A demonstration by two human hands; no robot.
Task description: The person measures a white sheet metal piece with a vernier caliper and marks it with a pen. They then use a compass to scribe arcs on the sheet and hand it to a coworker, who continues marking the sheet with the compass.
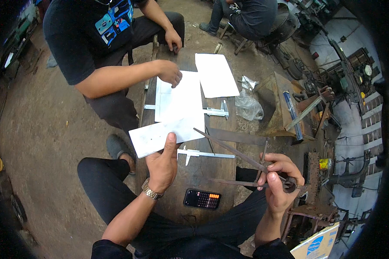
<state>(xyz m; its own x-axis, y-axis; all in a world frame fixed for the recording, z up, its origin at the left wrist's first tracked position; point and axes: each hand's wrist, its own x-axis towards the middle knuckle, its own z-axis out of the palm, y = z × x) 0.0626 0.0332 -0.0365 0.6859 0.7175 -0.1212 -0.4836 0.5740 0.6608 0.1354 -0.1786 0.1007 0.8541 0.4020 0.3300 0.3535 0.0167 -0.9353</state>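
My left hand, a metal-banded watch on its wrist, grips a pale, flat rectangular plate with the thumb on top. A few small dark marks show on the plate's face. In my right hand is a pair of dark metal dividers, held near the pivot with the legs spread apart. The upper leg points at the plate's right end; I cannot tell whether it touches. Below the plate lies a vernier caliper on the wooden bench. A phone showing a calculator lies nearer me.
Across the bench, a co-worker's hand is over a drawn-on paper sheet, beside another sheet. A second caliper lies partly under the paper. A dark flat strip lies right of the plate. Machinery stands at right.
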